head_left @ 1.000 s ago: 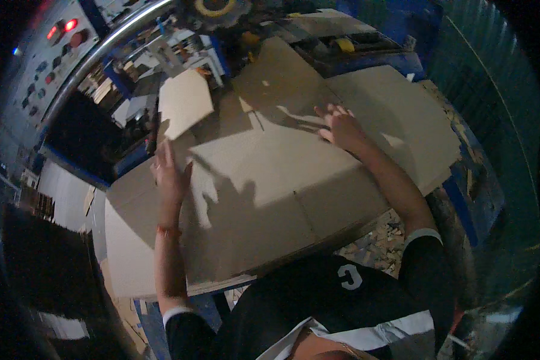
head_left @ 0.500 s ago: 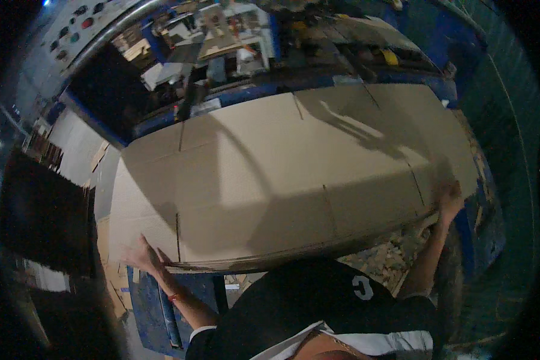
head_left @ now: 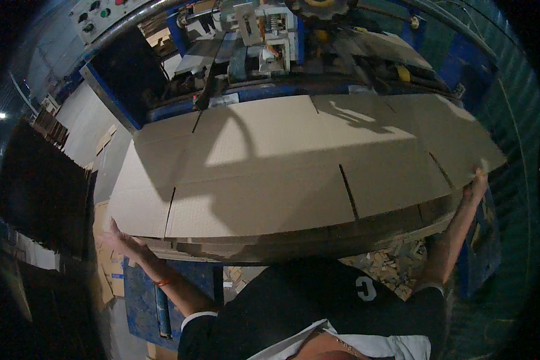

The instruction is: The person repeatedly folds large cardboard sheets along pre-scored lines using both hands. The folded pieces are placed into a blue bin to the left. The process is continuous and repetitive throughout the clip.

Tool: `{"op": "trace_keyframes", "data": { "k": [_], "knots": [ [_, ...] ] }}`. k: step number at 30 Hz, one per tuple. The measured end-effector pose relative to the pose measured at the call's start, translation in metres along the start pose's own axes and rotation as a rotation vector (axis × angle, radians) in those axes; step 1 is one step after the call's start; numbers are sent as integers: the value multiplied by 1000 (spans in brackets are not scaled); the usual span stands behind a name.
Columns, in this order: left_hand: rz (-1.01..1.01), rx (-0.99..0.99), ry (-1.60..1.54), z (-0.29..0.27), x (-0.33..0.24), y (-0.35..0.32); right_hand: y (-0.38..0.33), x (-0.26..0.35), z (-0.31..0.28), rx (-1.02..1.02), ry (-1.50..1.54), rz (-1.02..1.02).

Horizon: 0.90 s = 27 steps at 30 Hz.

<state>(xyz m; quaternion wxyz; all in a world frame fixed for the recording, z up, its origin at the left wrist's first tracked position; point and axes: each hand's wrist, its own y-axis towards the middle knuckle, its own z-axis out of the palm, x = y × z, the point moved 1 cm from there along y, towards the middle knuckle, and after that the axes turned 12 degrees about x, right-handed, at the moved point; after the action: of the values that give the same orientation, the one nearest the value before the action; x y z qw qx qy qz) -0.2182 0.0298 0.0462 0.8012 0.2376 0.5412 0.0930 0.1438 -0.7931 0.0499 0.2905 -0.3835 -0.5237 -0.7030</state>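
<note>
Cardboard sheet [head_left: 270,162], slotted: we span its ends above the stack [head_left: 390,225], likely for balance; right hand [head_left: 475,187] pinches the edge; left hand [head_left: 126,243], finger closure we cannot tell.

Grey floor [head_left: 80,127] lies left, green wall [head_left: 515,129] right.

One left hand [head_left: 126,241], one right hand [head_left: 476,185], one slotted cardboard sheet [head_left: 276,180], one stack [head_left: 390,225].

Three dark slots [head_left: 348,192] open along the sheet's near edge; beyond the sheet, one toothed wheel [head_left: 324,10] and one push-button control panel [head_left: 101,27]. The layers under the sheet lie too close to count.
</note>
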Motion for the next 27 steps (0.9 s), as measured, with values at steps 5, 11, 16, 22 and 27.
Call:
{"op": "trace_keyframes", "data": {
  "k": [5,11,16,22,27],
  "knots": [
    [-11,-45,-132,-2,10,2,21,82,36,72,-499,47],
    [-359,184,-229,-11,14,-20,-108,129,76,72,-635,-31],
    [-232,602,202,32,-44,-97,-209,91,111,733,-867,-181],
    [425,1618,821,102,-51,-151,-224,60,171,1286,-1002,-518],
    [466,1727,888,114,-39,-146,-199,49,185,1361,-978,-607]
  ]
}}
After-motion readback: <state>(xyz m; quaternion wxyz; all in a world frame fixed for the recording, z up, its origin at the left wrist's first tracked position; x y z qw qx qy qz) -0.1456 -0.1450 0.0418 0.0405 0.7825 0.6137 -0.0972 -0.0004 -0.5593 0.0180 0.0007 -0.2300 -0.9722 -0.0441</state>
